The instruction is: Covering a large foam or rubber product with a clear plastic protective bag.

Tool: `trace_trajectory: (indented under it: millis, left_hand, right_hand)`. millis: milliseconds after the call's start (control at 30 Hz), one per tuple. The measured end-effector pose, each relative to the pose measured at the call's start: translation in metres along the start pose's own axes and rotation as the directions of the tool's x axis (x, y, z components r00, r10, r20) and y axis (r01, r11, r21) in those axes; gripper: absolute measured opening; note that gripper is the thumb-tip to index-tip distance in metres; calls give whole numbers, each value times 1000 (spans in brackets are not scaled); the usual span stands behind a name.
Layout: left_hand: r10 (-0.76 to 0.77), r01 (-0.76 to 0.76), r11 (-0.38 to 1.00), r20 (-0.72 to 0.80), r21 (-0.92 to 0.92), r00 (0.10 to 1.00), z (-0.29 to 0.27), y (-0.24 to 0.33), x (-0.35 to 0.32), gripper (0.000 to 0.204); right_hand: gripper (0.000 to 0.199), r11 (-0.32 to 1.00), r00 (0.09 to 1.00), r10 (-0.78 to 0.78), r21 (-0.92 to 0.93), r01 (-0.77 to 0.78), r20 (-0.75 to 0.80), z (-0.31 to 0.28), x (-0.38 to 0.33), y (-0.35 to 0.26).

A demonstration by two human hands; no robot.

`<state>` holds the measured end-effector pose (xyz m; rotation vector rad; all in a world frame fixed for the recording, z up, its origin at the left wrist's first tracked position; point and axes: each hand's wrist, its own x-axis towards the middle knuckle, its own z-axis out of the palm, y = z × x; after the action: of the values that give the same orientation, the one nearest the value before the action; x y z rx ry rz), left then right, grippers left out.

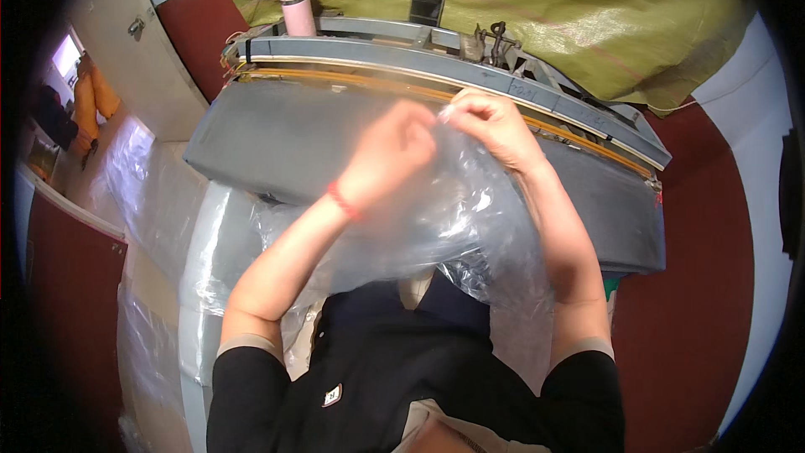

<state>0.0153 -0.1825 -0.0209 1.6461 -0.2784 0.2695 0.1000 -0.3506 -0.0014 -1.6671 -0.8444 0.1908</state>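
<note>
Plastic bag [457, 218] hangs over the grey tabletop [277, 147], pinched at its top edge by my right hand [490, 122] and seemingly my blurred left hand [390, 151]; parting the mouth needs a firmer grip.

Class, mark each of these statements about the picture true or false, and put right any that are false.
1. Both hands grip a clear, crinkled plastic bag. True: the left hand and the right hand pinch it near its top edge.
2. A pink cylindrical flask stands at the far side of the grey padded table. True.
3. The left wrist bears a blue watch. False: it bears a thin red band.
4. The sheet behind the table is bright orange. False: the woven tarpaulin is olive green.
5. A dark flat phone lies near the flask. True.
</note>
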Motion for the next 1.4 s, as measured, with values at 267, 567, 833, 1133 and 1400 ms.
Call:
trace_trajectory:
  millis: [267,567,833,1133,1400]
  left_hand:
    - [-437,778,628,818,-20,374,-65,-25,-154,17]
    - [-440,-9,701,442,713,782,-93,-117,-255,22]
    - [-779,1,489,436,872,451,-140,-133,-261,15]
    - [-347,506,-564,-743,653,573,-475,-57,-207,26]
    - [827,24,437,-412,899,383,-349,-38,44,26]
  right_hand:
    - [31,848,537,12,-276,-452,-843,-186,-120,140]
    - [29,456,-119,-310,-38,-889,-943,-354,-574,144]
    - [39,366,-281,-205,193,-910,-938,-352,-618,96]
    - [36,558,254,-83,-256,-789,-964,-394,-455,161]
    - [44,206,297,-250,-351,-913,-922,-407,-392,208]
